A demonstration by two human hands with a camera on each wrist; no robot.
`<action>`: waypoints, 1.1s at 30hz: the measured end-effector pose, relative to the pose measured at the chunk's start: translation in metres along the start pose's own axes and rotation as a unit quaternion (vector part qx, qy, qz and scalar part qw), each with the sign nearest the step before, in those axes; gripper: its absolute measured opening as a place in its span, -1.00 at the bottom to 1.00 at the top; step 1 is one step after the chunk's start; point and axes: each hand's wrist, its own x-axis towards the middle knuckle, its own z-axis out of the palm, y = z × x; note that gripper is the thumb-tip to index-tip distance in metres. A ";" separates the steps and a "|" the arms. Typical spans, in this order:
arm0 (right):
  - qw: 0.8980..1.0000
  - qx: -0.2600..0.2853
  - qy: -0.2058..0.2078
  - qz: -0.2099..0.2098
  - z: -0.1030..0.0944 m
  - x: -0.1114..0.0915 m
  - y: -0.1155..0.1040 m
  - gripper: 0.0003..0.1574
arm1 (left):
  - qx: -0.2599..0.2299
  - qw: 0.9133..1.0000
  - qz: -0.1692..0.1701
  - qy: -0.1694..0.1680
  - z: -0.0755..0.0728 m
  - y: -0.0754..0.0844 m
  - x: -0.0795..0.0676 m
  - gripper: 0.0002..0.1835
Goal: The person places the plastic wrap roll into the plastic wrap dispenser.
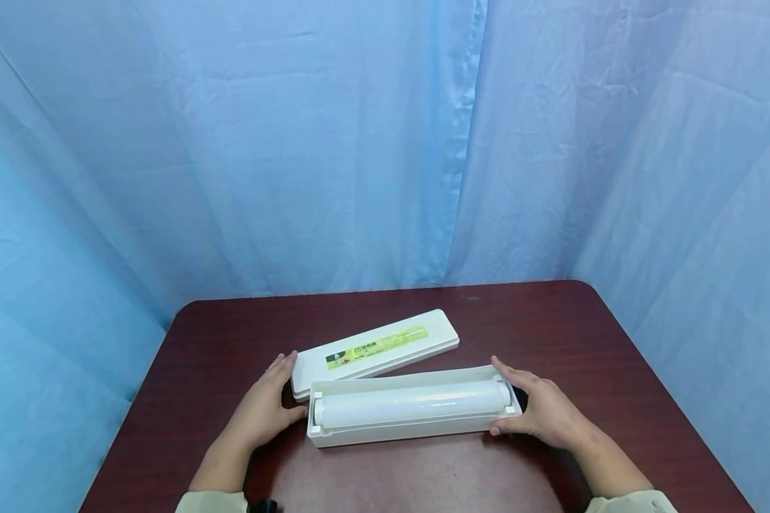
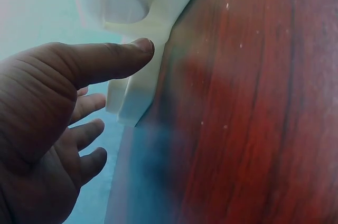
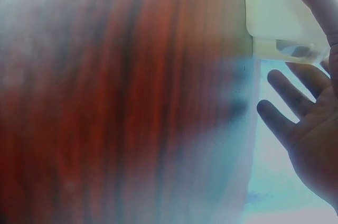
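Note:
A long white cling film box [image 1: 417, 432] lies lidless on the table, with a white roll of cling film [image 1: 413, 403] along its inside. Behind it, its white lid [image 1: 314, 365] with a green and yellow label lies at a slant. My left hand [image 1: 261, 408] is at the left ends of both, fingertips by the lid and thumb at the box's end. In the left wrist view its fingers [image 2: 88, 133] are spread and nearly straight. My right hand [image 1: 547, 412] holds the box's right end, thumb on the front wall and index finger at the back corner.
The dark red-brown wooden table [image 1: 231, 335] has rounded far corners. Light blue curtains [image 1: 334, 157] hang behind it and along both sides. A small black object [image 1: 263, 506] shows by the left sleeve at the bottom edge.

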 end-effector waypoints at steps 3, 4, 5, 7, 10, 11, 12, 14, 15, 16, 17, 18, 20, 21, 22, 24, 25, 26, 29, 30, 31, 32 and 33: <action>1.000 0.001 -0.002 0.001 0.000 0.000 0.000 0.52 | 0.005 1.000 -0.006 -0.003 0.000 -0.001 0.003 0.17; 1.000 0.001 -0.002 0.001 0.000 0.001 0.001 0.52 | 0.007 1.000 -0.007 -0.003 -0.001 -0.001 0.004 0.17; 1.000 0.000 -0.002 -0.001 0.000 0.001 0.001 0.52 | 0.009 1.000 -0.008 -0.003 -0.001 -0.002 0.006 0.18; 1.000 0.000 -0.001 -0.001 0.001 0.001 0.001 0.52 | 0.012 1.000 -0.008 -0.006 -0.002 -0.002 0.008 0.18; 1.000 0.000 0.001 -0.002 0.001 0.001 0.000 0.51 | 0.015 1.000 -0.007 -0.010 -0.002 -0.002 0.012 0.18; 1.000 0.000 0.001 -0.004 0.001 0.001 0.000 0.51 | 0.016 1.000 -0.006 -0.012 -0.002 -0.002 0.013 0.17; 1.000 0.002 0.000 -0.002 0.001 0.001 0.000 0.51 | 0.017 1.000 -0.006 -0.014 -0.003 -0.002 0.014 0.17; 1.000 0.002 -0.001 -0.003 0.001 0.001 -0.001 0.51 | 0.019 1.000 -0.006 -0.017 -0.003 -0.001 0.016 0.16; 1.000 0.001 -0.002 -0.002 0.001 0.001 -0.001 0.51 | 0.020 1.000 -0.006 -0.019 -0.003 -0.001 0.017 0.16; 1.000 0.000 -0.002 -0.003 0.000 0.001 -0.001 0.51 | 0.023 1.000 -0.004 -0.020 -0.002 -0.001 0.018 0.15; 1.000 0.000 -0.002 -0.002 0.000 0.001 -0.001 0.51 | 0.024 0.999 -0.003 -0.022 -0.002 -0.001 0.019 0.15; 1.000 -0.001 -0.003 -0.001 0.000 0.001 -0.001 0.51 | 0.025 0.999 -0.002 -0.024 -0.001 -0.001 0.020 0.14; 1.000 -0.001 -0.003 0.000 0.000 0.001 -0.001 0.52 | 0.024 0.999 -0.001 -0.025 0.000 -0.001 0.022 0.13; 1.000 -0.001 -0.003 0.002 0.000 0.001 0.000 0.52 | 0.024 0.999 -0.002 -0.026 0.001 -0.001 0.023 0.13; 1.000 -0.001 -0.003 0.002 0.000 0.001 0.000 0.52 | 0.023 0.999 -0.003 -0.025 0.002 -0.001 0.024 0.12; 1.000 0.001 -0.004 0.002 0.000 0.001 0.000 0.52 | 0.019 0.999 -0.008 -0.026 0.003 -0.001 0.025 0.12; 1.000 0.001 -0.004 0.003 0.000 0.001 0.000 0.52 | 0.018 0.999 -0.010 -0.026 0.003 -0.001 0.026 0.11; 1.000 0.002 -0.005 0.003 0.000 0.001 0.000 0.52 | 0.018 0.999 -0.012 -0.026 0.004 -0.001 0.027 0.12; 1.000 0.003 -0.006 0.005 0.001 0.000 0.001 0.53 | 0.016 0.999 -0.016 -0.029 0.004 0.000 0.029 0.12; 1.000 0.002 -0.006 0.007 0.001 0.000 0.001 0.53 | 0.015 0.999 -0.017 -0.029 0.004 0.000 0.029 0.12; 1.000 0.002 -0.007 0.007 0.001 0.000 0.001 0.52 | 0.015 0.999 -0.018 -0.030 0.004 0.000 0.030 0.12; 1.000 0.003 -0.007 0.007 0.001 0.000 0.001 0.52 | 0.016 0.999 -0.018 -0.031 0.004 -0.001 0.031 0.12; 1.000 0.002 -0.007 0.007 0.002 0.000 0.001 0.52 | 0.016 0.999 -0.018 -0.032 0.005 -0.001 0.032 0.12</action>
